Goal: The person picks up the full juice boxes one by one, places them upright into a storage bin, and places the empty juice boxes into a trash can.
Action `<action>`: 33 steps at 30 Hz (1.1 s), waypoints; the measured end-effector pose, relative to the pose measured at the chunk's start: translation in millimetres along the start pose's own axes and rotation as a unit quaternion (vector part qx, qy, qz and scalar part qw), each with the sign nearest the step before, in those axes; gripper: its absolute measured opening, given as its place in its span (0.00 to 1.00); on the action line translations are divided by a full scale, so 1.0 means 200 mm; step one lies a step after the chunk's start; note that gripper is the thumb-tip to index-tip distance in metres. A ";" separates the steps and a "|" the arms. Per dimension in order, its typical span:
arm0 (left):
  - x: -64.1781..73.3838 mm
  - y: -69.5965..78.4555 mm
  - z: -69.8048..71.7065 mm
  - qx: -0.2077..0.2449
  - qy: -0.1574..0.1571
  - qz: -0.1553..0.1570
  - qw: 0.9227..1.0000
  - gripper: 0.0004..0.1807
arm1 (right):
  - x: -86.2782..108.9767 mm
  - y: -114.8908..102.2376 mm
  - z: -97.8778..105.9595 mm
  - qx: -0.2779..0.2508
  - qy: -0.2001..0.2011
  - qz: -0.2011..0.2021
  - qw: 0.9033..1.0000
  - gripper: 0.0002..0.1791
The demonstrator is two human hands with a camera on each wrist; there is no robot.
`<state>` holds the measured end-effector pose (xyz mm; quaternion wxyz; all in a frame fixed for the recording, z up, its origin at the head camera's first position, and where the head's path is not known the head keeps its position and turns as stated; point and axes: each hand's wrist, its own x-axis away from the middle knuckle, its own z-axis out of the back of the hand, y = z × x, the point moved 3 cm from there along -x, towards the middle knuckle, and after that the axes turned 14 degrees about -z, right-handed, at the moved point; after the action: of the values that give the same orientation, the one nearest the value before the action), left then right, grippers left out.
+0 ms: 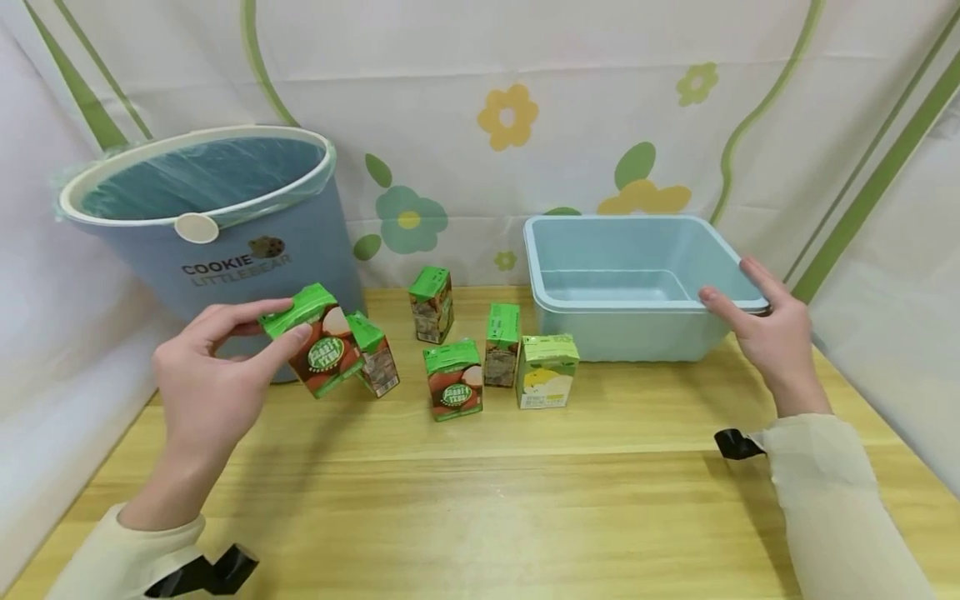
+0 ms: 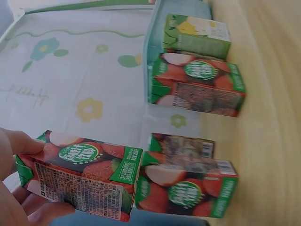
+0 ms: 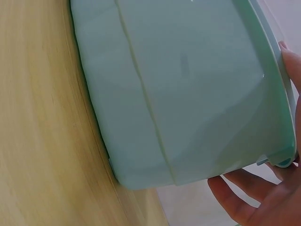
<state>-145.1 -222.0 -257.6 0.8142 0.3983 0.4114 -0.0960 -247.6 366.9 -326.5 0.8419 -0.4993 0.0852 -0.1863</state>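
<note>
My left hand point(image 1: 217, 367) pinches a red and green juice carton point(image 1: 326, 346) by its top end, tilted, in front of the blue bucket. In the left wrist view the held carton point(image 2: 80, 174) shows its printed side. My right hand point(image 1: 780, 333) grips the right front corner of a light blue plastic tub point(image 1: 622, 333), thumb over the rim and fingers around the side. The right wrist view shows the tub's outer wall point(image 3: 188, 94) with the fingers point(image 3: 235, 197) at its end. The tub stands on the table and holds nothing.
Several more juice cartons stand on the wooden table point(image 1: 480, 517): one point(image 1: 375, 358) behind the held carton, one point(image 1: 431, 304) farther back, two red ones point(image 1: 455, 387) point(image 1: 502, 350), and a pale green carton point(image 1: 547, 375) by the tub. A lined blue bucket point(image 1: 300, 225) stands left.
</note>
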 end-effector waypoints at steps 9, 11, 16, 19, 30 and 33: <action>-0.10 0.09 -0.07 0.024 -0.010 0.000 1.000 0.16 | 0.00 0.03 0.02 0.009 0.005 0.001 1.000 0.47; -0.12 0.11 -0.09 0.035 -0.009 -0.005 0.999 0.16 | -0.01 0.03 0.03 0.009 0.003 0.000 1.000 0.46; -0.16 0.14 -0.16 0.056 -0.013 -0.031 0.998 0.15 | -0.01 0.03 0.01 0.000 -0.001 -0.007 1.000 0.45; -0.19 0.15 -0.20 0.064 -0.017 -0.043 0.997 0.15 | -0.01 0.03 0.01 -0.001 -0.001 -0.007 1.000 0.45; -0.27 0.18 -0.39 0.113 -0.051 -0.033 0.992 0.15 | -0.02 0.02 0.00 0.008 0.003 0.002 1.000 0.47; -0.29 0.19 -0.46 0.125 -0.056 -0.030 0.990 0.15 | -0.01 0.02 0.01 0.005 0.005 0.005 1.000 0.47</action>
<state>-219.5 -139.2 -223.9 0.7765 0.4785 0.3614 -0.1934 -248.1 371.4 -329.5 0.8449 -0.4935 0.0916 -0.1848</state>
